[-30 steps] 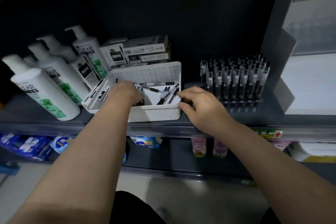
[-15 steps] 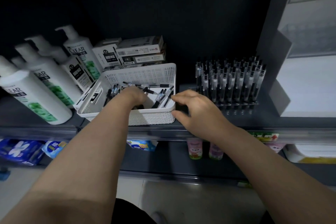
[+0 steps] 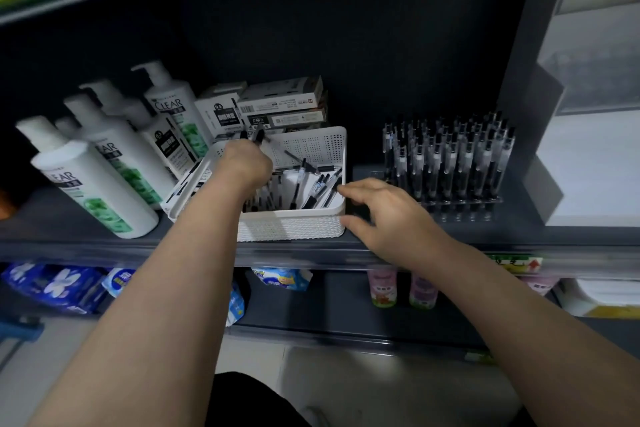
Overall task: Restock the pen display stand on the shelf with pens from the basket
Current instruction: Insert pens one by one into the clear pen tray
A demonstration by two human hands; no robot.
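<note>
A white perforated basket [image 3: 294,227] stands on the dark shelf and holds several loose black pens [image 3: 320,185]. My left hand [image 3: 244,163] is raised over the basket and grips a few pens [image 3: 258,135] whose dark ends stick up past my knuckles. My right hand [image 3: 391,218] hovers at the basket's right front corner with fingers spread and relaxed, holding nothing. To the right stands the clear pen display stand [image 3: 450,163], packed with several upright pens.
White shampoo pump bottles [image 3: 100,180] crowd the shelf's left side. Stacked pen boxes [image 3: 277,107] sit behind the basket. A grey and white display unit [image 3: 588,114] rises at the right. The lower shelf holds tissue packs [image 3: 55,284] and small pink bottles [image 3: 382,289].
My left hand has lifted out of the basket with a few pens in its grip. My right hand has come off the basket's corner and spread its fingers.
</note>
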